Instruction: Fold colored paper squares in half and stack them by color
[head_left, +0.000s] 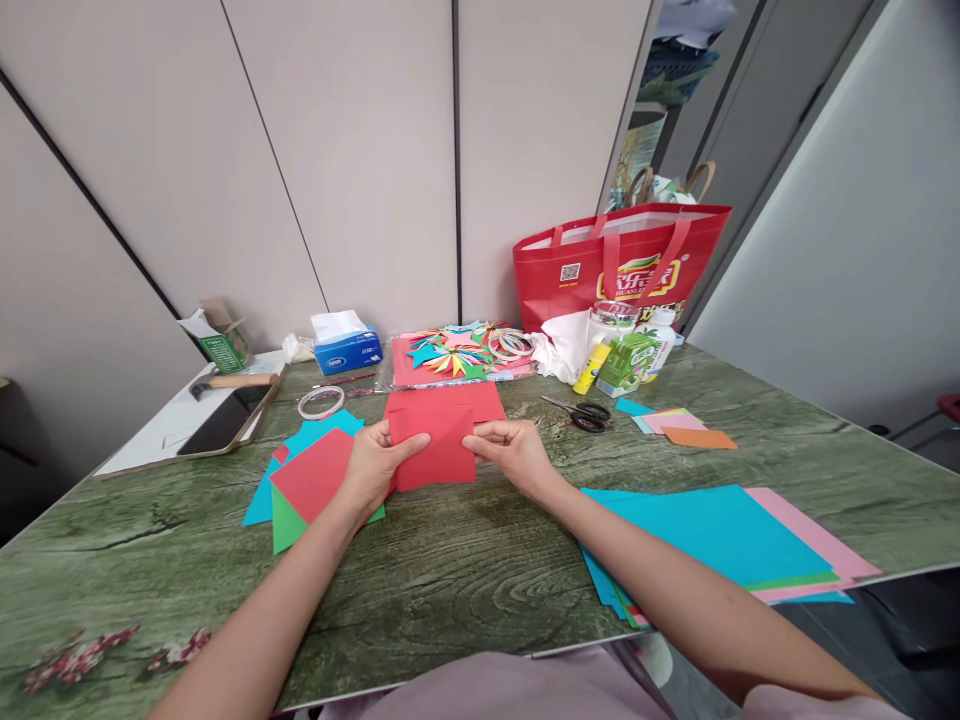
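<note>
A red sheet of paper (439, 455) is held up between my two hands above the green wood-patterned table (465, 590). At its left edge my left hand (375, 460) pinches it, thumb on the near face. My right hand (517, 452) grips the right edge between thumb and fingers. Behind it another red sheet (480, 402) lies on the table. Beside my left hand rests a pile of coloured paper, with a red piece (311, 475) over blue and green ones. Under my right forearm is a stack of larger sheets, blue (712, 530) on top.
Black scissors (589, 415) and small paper pieces (697, 437) lie to the right. A glue stick (592, 368), a green carton (628, 363) and a red bag (555, 280) stand behind. A tape roll (321, 403), tissue box (349, 352), hammer (232, 381) and phone (225, 420) are left.
</note>
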